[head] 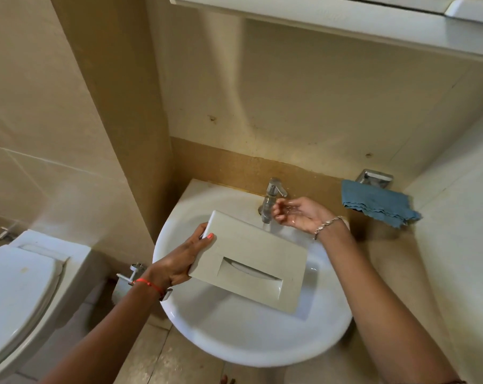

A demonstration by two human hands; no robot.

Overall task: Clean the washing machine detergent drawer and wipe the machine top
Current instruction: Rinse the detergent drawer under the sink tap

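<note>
Gripping drawer (258,246) over sink (234,345) (left hand (179,263) only)

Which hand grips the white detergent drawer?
The left hand, gripping the white plastic detergent drawer by its edge; the right hand is empty, cupped beside the chrome tap.

Beige tiled walls (54,106), white toilet (18,286) at left, white cabinet (345,23) overhead, tiled floor (157,356).

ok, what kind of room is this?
Likely a bathroom: a sink with a tap, a toilet beside it, tiled walls. The left hand holds the drawer over the sink.
</note>
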